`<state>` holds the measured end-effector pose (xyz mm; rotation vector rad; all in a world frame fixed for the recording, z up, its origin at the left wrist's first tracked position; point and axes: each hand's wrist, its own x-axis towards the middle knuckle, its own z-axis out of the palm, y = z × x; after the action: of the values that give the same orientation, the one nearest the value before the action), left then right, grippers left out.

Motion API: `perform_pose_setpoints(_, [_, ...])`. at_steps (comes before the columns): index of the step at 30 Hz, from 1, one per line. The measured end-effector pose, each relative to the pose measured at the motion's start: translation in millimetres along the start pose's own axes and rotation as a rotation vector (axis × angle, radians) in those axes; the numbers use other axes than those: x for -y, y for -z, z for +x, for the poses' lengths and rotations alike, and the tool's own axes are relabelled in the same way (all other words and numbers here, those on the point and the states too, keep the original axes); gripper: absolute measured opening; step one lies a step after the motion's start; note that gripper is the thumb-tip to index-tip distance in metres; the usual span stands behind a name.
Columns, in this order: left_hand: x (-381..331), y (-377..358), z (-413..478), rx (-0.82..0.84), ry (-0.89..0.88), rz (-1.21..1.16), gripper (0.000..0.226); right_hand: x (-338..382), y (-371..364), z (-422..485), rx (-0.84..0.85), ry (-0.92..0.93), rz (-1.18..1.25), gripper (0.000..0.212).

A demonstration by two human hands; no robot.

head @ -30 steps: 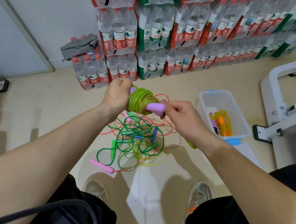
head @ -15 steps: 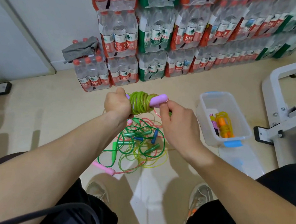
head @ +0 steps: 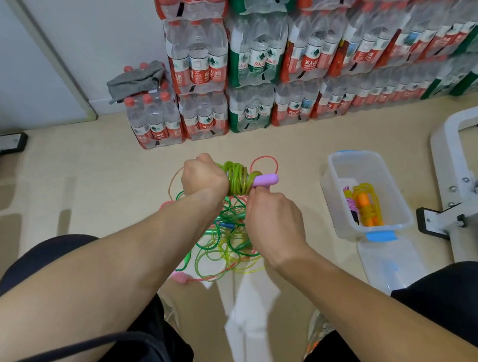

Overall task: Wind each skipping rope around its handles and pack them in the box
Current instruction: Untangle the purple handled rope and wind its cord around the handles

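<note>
1. Lower than half a second ago, the right grip has left the tip of the purple handle and tucked in under the bundle. Its fingertips now pinch upward where the coil meets that handle.
2. Head view, the bundle: the green skipping rope sits as a tight coil around its handles, held level above the floor, as it was half a second ago. The purple handle sticks out to the right. No loose tail shows any more, though the right grip may hide one.
3. Head view, the left grip: it stays closed in a fist round the left end of the bundle. It covers whatever part of the handles lies there.
4. Head view, what this means: the winding looks all but finished. The right grip is probably tucking in or holding down the last turn, though whether it pinches rope or handle cannot be told.
5. Head view, what remains: the clear box stands open on the floor to the right, well apart from the hands, with an orange-handled rope already inside. Its lid lies just in front of it. A tangled pile of ropes waits on the floor under the hands, so several ropes are not yet wound.
</note>
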<state>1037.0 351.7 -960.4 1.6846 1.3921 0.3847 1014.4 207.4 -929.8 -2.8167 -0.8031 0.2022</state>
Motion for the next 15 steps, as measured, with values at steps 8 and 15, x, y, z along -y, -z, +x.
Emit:
perform_pose_setpoints(8, [-6.3, 2.8, -7.2, 0.019, -0.067, -0.024, 0.037, 2.2, 17.4, 3.2, 0.233, 0.013, 0.033, 0.020])
perform_pose_setpoints(15, [5.6, -0.2, -19.5, 0.237, -0.179, -0.034, 0.039, -11.1, 12.7, 18.2, 0.481, -0.085, -0.109, 0.030])
